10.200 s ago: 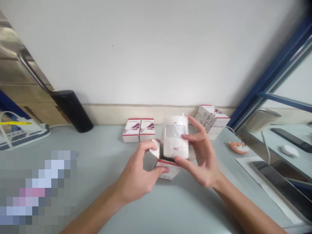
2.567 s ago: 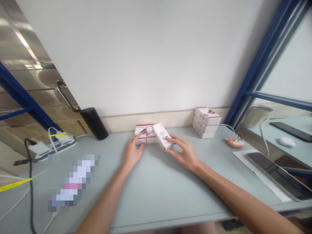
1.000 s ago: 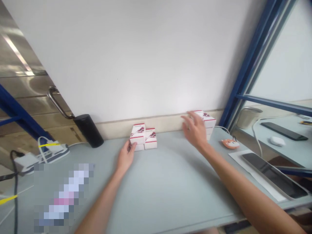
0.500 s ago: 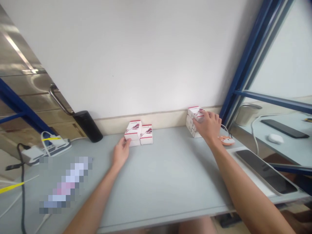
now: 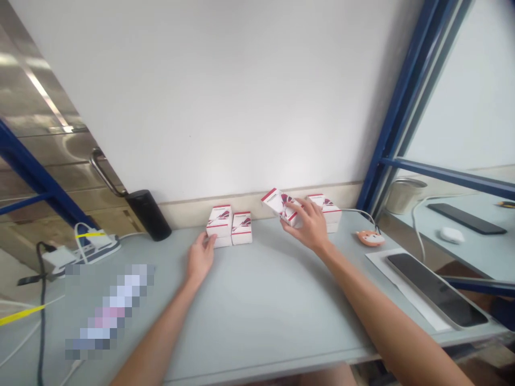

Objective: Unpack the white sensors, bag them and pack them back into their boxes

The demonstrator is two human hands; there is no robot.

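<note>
My right hand grips a small white and red box, lifted off the table and tilted, just left of a short stack of the same boxes by the wall. My left hand rests on the grey table with its fingers loosely spread. Its fingertips touch the left side of a group of white and red boxes, one of which sits on top of another.
A black cylinder leans at the wall to the left, beside a power strip with cables. Right of the stack lie an orange animal-shaped item and a dark phone on white paper. A blue frame post borders the right.
My right hand reached to the stack on the right, took its top box and carried it left, into the air. My left hand stayed at the left group of boxes.
</note>
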